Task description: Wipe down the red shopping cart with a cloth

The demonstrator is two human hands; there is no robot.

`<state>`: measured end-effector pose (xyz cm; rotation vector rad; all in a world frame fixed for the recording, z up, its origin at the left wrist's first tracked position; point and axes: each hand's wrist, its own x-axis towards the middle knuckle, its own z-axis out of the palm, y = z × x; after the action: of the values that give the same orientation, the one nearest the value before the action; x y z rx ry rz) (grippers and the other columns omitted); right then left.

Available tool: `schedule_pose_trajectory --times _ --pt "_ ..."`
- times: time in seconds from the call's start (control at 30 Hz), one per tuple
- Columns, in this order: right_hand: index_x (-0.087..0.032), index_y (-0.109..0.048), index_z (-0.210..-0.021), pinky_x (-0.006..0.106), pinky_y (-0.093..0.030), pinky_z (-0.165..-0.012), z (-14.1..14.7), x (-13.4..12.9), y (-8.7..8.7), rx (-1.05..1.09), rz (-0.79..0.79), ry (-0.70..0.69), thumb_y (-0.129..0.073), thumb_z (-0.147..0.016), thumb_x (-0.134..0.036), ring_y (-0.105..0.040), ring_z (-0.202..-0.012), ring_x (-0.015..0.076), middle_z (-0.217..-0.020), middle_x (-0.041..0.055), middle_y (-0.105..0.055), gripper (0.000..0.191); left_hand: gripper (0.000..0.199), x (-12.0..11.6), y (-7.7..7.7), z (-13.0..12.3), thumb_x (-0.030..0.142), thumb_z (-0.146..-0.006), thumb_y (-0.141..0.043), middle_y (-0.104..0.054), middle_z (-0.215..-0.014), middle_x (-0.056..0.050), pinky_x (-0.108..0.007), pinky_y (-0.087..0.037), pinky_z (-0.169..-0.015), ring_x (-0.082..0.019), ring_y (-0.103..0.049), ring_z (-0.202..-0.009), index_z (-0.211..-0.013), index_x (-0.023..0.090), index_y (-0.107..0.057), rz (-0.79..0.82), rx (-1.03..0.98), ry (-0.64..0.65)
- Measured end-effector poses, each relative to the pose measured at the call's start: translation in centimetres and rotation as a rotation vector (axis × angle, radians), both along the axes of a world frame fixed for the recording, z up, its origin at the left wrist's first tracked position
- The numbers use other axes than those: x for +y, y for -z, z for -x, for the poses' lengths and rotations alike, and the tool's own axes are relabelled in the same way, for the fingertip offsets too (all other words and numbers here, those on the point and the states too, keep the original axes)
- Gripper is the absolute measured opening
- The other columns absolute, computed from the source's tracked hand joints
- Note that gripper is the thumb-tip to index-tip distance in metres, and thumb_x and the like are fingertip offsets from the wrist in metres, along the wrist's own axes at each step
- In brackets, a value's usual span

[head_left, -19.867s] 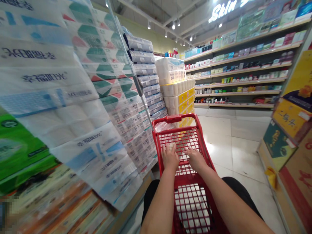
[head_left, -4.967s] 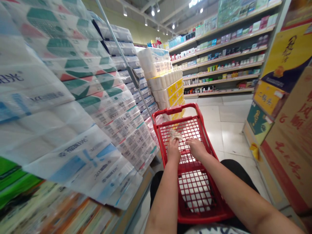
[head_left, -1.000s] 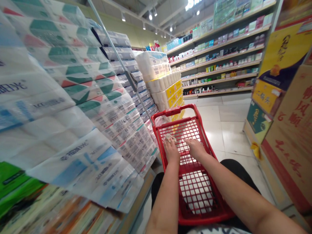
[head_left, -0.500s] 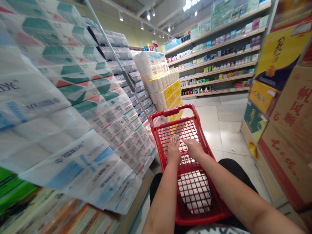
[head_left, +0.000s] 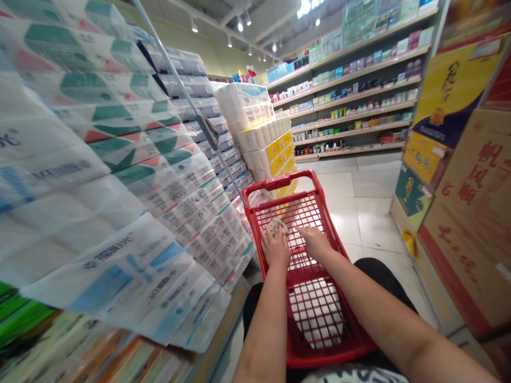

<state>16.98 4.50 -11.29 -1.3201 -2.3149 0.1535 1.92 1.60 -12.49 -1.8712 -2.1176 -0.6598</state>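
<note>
I push a red wire shopping cart (head_left: 279,183) along a store aisle. My left hand (head_left: 275,247) rests on the mesh near the cart's middle, with a small crumpled wad of tissue or wrapping (head_left: 277,227) under its fingers. The wad's exact material is hard to tell. My right hand (head_left: 315,242) lies flat on the red mesh beside it, holding nothing. The cart's basket shows only a little plastic at its far end.
Tall stacks of wrapped toilet paper (head_left: 120,159) line the left, with a metal pole (head_left: 175,80) in front of them. More rolls (head_left: 255,127) stand ahead. Product shelves (head_left: 351,111) run along the right, beside printed cardboard boxes (head_left: 467,223) and a tiled floor (head_left: 371,223).
The wad now shows more fully at my left fingertips, and those fingers have spread slightly. The cart and view have drifted a little to the left.
</note>
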Motion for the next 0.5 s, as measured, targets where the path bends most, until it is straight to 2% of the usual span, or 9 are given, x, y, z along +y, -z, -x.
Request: schedule_pose_trajectory --times 0.03,0.13,0.17,0.3,0.33,0.43,0.5 --pt "-0.017 -0.052 -0.135 0.032 -0.039 -0.099 -0.01 -0.03 -0.04 -0.003 0.001 0.002 -0.047 -0.071 0.006 -0.055 -0.116 0.0209 -0.126 0.0102 -0.063 0.069 0.048 -0.03 0.02 -0.03 0.027 -0.094 -0.044 -0.027 -0.156 -0.013 -0.055 -0.028 -0.114 -0.034 -0.021 -0.144 -0.141 0.023 -0.046 0.019 0.001 -0.019" --pt "-0.017 -0.052 -0.136 0.032 -0.039 -0.099 -0.03 -0.11 -0.23 -0.012 0.014 -0.008 -0.048 -0.071 0.005 -0.056 -0.115 0.0209 -0.125 0.0096 -0.063 0.068 0.053 -0.12 0.08 -0.12 0.024 -0.091 -0.048 -0.024 -0.158 -0.010 -0.048 -0.027 -0.116 -0.029 -0.020 -0.145 -0.144 0.026 -0.042 0.067 0.068 0.145" --pt "-0.017 -0.052 -0.136 0.032 -0.039 -0.099 -0.05 -0.15 -0.30 -0.011 0.019 -0.009 -0.048 -0.071 0.005 -0.056 -0.114 0.0212 -0.124 0.0099 -0.064 0.068 0.054 -0.14 0.08 -0.12 0.024 -0.090 -0.050 -0.022 -0.159 -0.008 -0.047 -0.025 -0.117 -0.029 -0.018 -0.146 -0.143 0.027 -0.042 0.048 0.082 0.165" --pt "-0.016 -0.052 -0.136 0.032 -0.040 -0.097 -0.09 -0.28 -0.46 0.002 0.020 -0.005 -0.048 -0.070 0.006 -0.055 -0.116 0.0220 -0.125 0.0113 -0.063 0.070 0.054 -0.02 0.00 0.13 0.025 -0.089 -0.050 -0.021 -0.158 -0.014 -0.052 -0.023 -0.117 -0.033 -0.014 -0.146 -0.142 0.019 -0.044 -0.056 0.027 -0.062" --pt "-0.016 -0.052 -0.135 0.032 -0.040 -0.098 -0.09 -0.29 -0.46 0.002 0.017 -0.005 -0.047 -0.070 0.006 -0.055 -0.116 0.0220 -0.125 0.0114 -0.063 0.070 0.055 0.05 0.02 0.19 0.025 -0.089 -0.049 -0.023 -0.157 -0.016 -0.052 -0.024 -0.116 -0.033 -0.016 -0.146 -0.143 0.016 -0.042 -0.036 0.020 -0.067" --pt "-0.014 -0.055 -0.133 0.032 -0.040 -0.099 -0.08 -0.26 -0.39 -0.005 0.013 -0.016 -0.046 -0.070 0.006 -0.055 -0.116 0.0220 -0.124 0.0113 -0.064 0.067 0.058 0.23 0.18 0.26 0.018 -0.088 -0.047 -0.029 -0.156 -0.013 -0.047 -0.027 -0.116 -0.029 -0.021 -0.145 -0.145 0.017 -0.038 0.067 0.058 0.110" --pt "-0.014 -0.056 -0.132 0.032 -0.040 -0.098 -0.07 -0.22 -0.34 -0.009 0.005 -0.019 -0.045 -0.069 0.007 -0.056 -0.115 0.0220 -0.124 0.0113 -0.064 0.067 0.057 0.25 0.23 0.24 0.017 -0.088 -0.046 -0.031 -0.155 -0.012 -0.046 -0.025 -0.117 -0.028 -0.021 -0.145 -0.145 0.018 -0.039 0.062 0.070 0.122"
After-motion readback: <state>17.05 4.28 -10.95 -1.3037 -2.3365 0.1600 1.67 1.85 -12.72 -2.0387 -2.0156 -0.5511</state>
